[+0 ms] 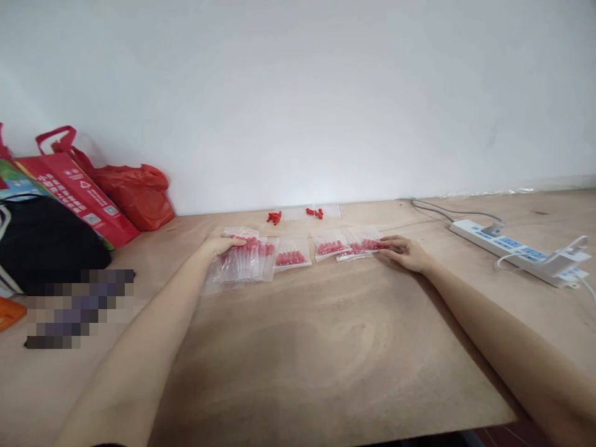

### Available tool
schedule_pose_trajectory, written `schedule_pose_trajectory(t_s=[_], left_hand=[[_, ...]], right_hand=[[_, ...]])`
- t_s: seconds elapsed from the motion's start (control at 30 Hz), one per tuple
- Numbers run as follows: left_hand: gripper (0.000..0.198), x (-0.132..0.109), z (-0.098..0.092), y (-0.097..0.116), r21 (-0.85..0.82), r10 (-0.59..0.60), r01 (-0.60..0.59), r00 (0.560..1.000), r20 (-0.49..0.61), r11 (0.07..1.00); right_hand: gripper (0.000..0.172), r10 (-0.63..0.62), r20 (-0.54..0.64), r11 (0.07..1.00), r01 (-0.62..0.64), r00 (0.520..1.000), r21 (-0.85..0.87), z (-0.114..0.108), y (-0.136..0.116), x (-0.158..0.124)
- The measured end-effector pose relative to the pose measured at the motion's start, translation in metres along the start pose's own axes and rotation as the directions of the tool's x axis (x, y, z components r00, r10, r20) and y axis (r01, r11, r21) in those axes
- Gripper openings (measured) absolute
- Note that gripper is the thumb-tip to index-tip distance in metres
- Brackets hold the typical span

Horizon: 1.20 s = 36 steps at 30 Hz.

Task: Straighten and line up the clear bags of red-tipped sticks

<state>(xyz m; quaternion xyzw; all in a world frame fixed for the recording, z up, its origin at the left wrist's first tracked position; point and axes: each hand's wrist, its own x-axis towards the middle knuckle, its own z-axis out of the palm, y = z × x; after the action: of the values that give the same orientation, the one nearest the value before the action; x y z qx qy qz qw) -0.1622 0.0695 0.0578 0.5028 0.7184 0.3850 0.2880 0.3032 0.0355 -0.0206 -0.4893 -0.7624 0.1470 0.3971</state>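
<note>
Bags (246, 264) clamped in left hand (220, 245); right hand (408, 253) at rightmost bag's (371, 244) edge, grip unclear; open tabletop (326, 354) nearside.

Packets (292, 256) lie in a row across the table (326, 354), small pieces (274, 218) in two clusters beyond them; carrier bags (139, 198) sit far left, a power strip (510, 246) right.
</note>
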Motion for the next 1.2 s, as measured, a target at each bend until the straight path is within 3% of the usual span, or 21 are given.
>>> schedule_pose_trajectory(t_s=[0.07,0.13,0.23,0.3,0.4,0.5,0.63,0.7,0.77,0.83,0.9,1.03,1.2], left_hand=[[0.027,-0.01,-0.002,0.01,-0.205,-0.087,0.119,0.984,0.158,0.971],[0.025,-0.021,-0.004,0.022,-0.329,-0.103,0.18,0.966,0.237,0.927],[0.026,-0.04,-0.002,0.038,-0.456,0.004,0.061,0.99,0.14,0.888],[0.03,-0.055,0.008,0.049,-0.546,0.139,-0.077,0.988,0.073,0.834],[0.037,-0.076,0.034,0.06,-0.599,0.346,-0.207,0.93,0.127,0.774],[0.039,-0.094,0.062,0.066,-0.585,0.516,-0.352,0.846,0.135,0.73],[0.03,-0.108,0.088,0.06,-0.542,0.684,-0.555,0.728,0.05,0.631],[0.024,-0.11,0.094,0.05,-0.452,0.783,-0.698,0.622,0.003,0.556],[0.018,-0.111,0.097,0.039,-0.317,0.881,-0.835,0.472,0.005,0.449],[0.012,-0.112,0.1,0.027,-0.216,0.942,-0.917,0.331,0.055,0.335],[0.011,-0.115,0.103,0.017,-0.158,0.965,-0.954,0.236,0.114,0.253],[0.011,-0.123,0.112,0.004,-0.026,0.969,-0.989,0.134,0.209,0.143],[0.011,-0.131,0.115,0.0,0.104,0.974,-0.994,0.056,0.22,0.033]], right_hand=[[0.026,0.024,-0.101,0.999,-0.028,0.995,-0.037,0.002,-0.011,0.0],[0.025,0.041,-0.214,0.997,-0.054,0.976,-0.055,0.007,-0.026,0.003],[0.027,0.08,-0.286,0.997,-0.071,0.955,0.042,0.024,-0.055,0.009],[0.03,0.112,-0.208,0.977,-0.069,0.972,0.204,0.038,-0.08,0.014],[0.05,0.095,0.018,0.902,-0.094,0.995,0.421,0.057,-0.12,0.024],[0.065,0.045,0.034,0.874,-0.056,0.998,0.483,0.067,-0.151,0.033],[0.03,-0.143,-0.082,0.901,0.164,0.986,0.401,0.068,-0.157,0.037],[0.017,-0.303,-0.161,0.904,0.337,0.939,0.263,0.068,-0.148,0.033],[0.017,-0.457,-0.195,0.871,0.481,0.868,0.098,0.07,-0.134,0.025],[0.023,-0.557,-0.163,0.828,0.559,0.815,-0.035,0.073,-0.12,0.015],[0.026,-0.612,-0.088,0.789,0.6,0.786,-0.13,0.076,-0.108,0.007],[0.027,-0.668,0.076,0.692,0.656,0.74,-0.302,0.073,-0.097,-0.007],[0.016,-0.743,0.191,0.504,0.724,0.641,-0.471,0.06,-0.1,-0.024]])
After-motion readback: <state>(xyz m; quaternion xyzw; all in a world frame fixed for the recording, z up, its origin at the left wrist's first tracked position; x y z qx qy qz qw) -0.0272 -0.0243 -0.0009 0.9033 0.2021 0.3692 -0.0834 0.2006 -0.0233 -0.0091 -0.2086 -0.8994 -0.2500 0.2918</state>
